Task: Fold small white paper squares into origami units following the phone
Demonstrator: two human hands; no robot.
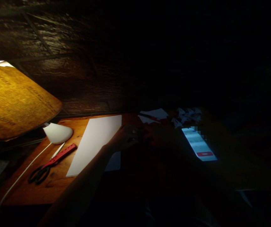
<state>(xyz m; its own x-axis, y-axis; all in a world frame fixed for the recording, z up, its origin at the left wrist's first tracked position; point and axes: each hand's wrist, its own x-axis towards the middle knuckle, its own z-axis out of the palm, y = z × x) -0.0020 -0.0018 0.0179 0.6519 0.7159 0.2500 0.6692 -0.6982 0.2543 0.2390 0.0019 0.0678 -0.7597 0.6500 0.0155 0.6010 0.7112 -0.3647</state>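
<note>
My left hand [127,136] reaches over the right side of a white sheet of paper [92,142], its fingers bent inward. Close against it in deep shadow is my right hand [153,135], its fingers curled toward the left one. The fingertips of both hands come together in the dark gap between them, and whatever they pinch there is too dark to make out. Just behind the hands, a smaller piece of white paper [157,113] lies with a slim dark and red tool [150,118] across it.
Left on the wooden table [55,195] are scissors [40,173] with black handles in a red perforated sheath, a white pointed stick [58,150] and a lit lamp [19,101] with its cord. Several small folded white papers [187,115] and a glowing phone [200,145] lie right.
</note>
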